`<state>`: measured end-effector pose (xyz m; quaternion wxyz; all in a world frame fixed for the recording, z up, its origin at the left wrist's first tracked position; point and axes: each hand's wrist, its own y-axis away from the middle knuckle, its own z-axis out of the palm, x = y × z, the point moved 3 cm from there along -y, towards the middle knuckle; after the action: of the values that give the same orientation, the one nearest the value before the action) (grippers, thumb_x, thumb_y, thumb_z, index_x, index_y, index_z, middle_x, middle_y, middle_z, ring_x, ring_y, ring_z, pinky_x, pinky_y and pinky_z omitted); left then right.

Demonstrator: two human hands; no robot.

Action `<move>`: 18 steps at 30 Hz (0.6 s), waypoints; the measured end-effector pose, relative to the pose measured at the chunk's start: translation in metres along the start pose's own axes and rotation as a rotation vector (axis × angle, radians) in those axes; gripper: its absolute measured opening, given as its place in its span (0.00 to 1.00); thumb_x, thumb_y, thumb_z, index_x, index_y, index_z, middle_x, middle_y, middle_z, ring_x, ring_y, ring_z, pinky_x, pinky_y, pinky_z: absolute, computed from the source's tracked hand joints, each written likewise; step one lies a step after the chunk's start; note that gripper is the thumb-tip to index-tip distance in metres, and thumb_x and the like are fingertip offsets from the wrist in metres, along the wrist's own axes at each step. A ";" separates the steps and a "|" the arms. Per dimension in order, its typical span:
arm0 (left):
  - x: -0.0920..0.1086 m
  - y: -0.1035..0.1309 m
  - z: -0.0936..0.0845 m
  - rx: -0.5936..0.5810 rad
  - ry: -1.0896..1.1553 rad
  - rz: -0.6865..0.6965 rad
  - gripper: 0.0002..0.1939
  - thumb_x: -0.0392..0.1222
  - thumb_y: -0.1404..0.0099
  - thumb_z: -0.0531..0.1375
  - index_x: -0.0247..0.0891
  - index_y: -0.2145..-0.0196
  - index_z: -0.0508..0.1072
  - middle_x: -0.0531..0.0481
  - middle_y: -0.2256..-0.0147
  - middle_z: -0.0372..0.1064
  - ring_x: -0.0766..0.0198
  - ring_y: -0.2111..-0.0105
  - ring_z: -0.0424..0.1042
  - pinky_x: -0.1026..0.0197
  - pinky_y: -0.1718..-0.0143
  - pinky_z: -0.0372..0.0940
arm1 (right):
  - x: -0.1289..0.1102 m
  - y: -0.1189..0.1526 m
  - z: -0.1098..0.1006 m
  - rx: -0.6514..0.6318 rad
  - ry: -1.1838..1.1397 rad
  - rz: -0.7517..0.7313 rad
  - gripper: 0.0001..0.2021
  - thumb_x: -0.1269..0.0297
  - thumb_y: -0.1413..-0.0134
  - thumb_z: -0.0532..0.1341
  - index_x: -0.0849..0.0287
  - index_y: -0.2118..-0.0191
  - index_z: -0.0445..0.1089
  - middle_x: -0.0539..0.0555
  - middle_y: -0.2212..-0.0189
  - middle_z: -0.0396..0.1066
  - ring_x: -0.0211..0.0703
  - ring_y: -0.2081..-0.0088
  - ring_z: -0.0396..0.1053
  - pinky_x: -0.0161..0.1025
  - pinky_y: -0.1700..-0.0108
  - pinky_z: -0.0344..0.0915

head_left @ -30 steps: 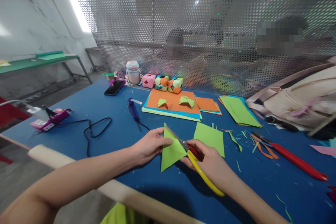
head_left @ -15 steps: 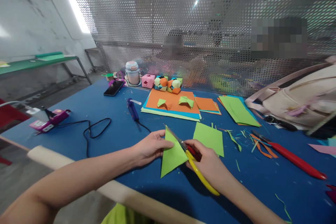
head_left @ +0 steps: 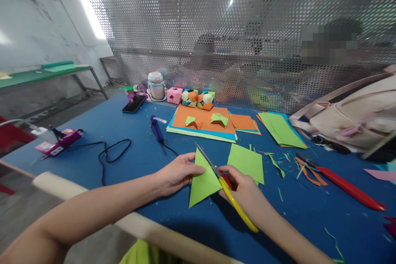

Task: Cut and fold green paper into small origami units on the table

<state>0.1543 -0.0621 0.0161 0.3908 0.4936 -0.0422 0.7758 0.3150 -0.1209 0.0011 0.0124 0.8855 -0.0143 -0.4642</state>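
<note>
My left hand (head_left: 182,172) pinches a green paper triangle (head_left: 202,183) along its left side, thumb on top. My right hand (head_left: 243,189) grips scissors (head_left: 236,204) with yellow and red handles. The blades lie along the triangle's upper right edge, their tips just past its top corner. On the blue table right behind my right hand lies a green paper square (head_left: 247,161). Two small folded green-and-orange paper pieces (head_left: 219,119) rest on a stack of orange, blue and light green sheets (head_left: 202,111).
A blue glue gun (head_left: 156,130) with a black cord lies at left, near a phone (head_left: 134,103) and purple power strip (head_left: 59,142). Folded paper cubes (head_left: 189,97) and a bottle (head_left: 156,86) stand behind. Paper scraps (head_left: 275,167), red-handled pliers (head_left: 346,185) and a bag (head_left: 349,111) are right.
The scissors have shifted slightly, with more of the blade tips now showing beyond the triangle's top corner. My left hand has stayed nearly still.
</note>
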 end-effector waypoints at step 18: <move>0.006 -0.010 -0.014 0.082 -0.090 0.037 0.07 0.29 0.46 0.62 0.33 0.67 0.72 0.49 0.70 0.75 0.67 0.72 0.74 0.66 0.68 0.70 | 0.021 -0.029 -0.048 0.178 0.933 0.026 0.18 0.63 0.45 0.56 0.55 0.48 0.65 0.59 0.55 0.73 0.53 0.56 0.71 0.40 0.63 0.64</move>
<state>0.1496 -0.0455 0.0110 0.3535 0.5428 -0.0372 0.7610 0.3668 -0.0923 0.0099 -0.0525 0.9968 -0.0581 -0.0138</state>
